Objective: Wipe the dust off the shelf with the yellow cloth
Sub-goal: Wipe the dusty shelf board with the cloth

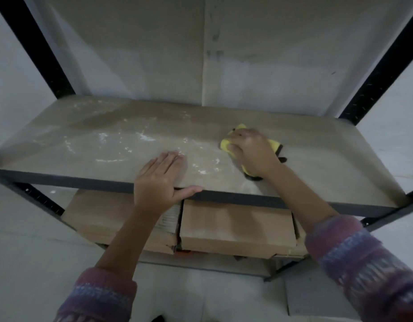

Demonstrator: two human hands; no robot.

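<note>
The shelf (328,163) is a beige board in a black metal frame, seen from above. White dust (103,138) streaks its left and middle parts. The yellow cloth (226,145), edged in black, lies bunched on the board right of centre. My right hand (252,152) presses down on it, fingers curled over its top, hiding most of it. My left hand (159,180) lies flat on the board's front edge, fingers together pointing away, thumb hooked along the dark front rail.
Black perforated uprights (377,73) rise at both back corners, and a beige panel (142,54) closes the back. Cardboard boxes (235,226) sit on the lower shelf beneath. Pale floor (26,263) surrounds the unit.
</note>
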